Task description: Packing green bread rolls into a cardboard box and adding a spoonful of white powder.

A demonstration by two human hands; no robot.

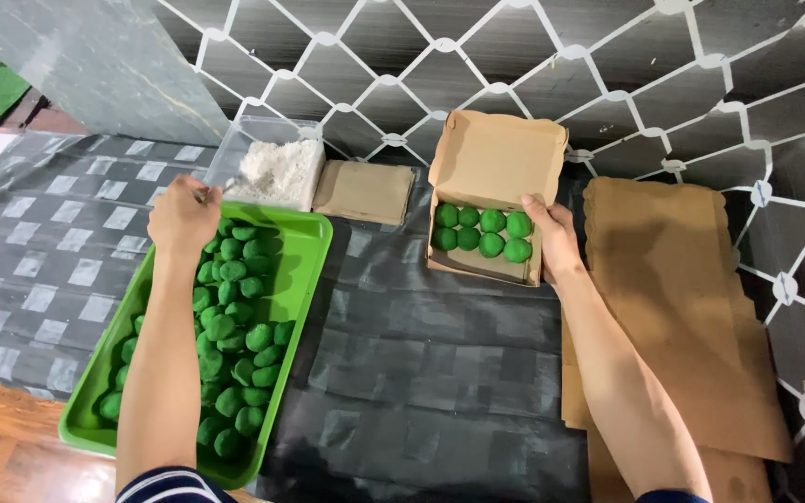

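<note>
- While the left hand (182, 216) curls over the green tray's (309, 244) far edge, its grasp cannot be told.
- Green balls (235, 345) fill that tray.
- Right hand (552, 235) grips the cardboard box's (491, 163) right wall, apparently steadying it; eight balls (482, 233) sit inside.

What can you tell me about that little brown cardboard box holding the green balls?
The small brown cardboard box sits open on the dark checked table cover, its hinged lid tilted up against the patterned wall. Inside, eight round green balls lie in two rows of four, filling the far part; the near strip looks bare. The right hand touches its right wall, thumb on the rim.
</note>
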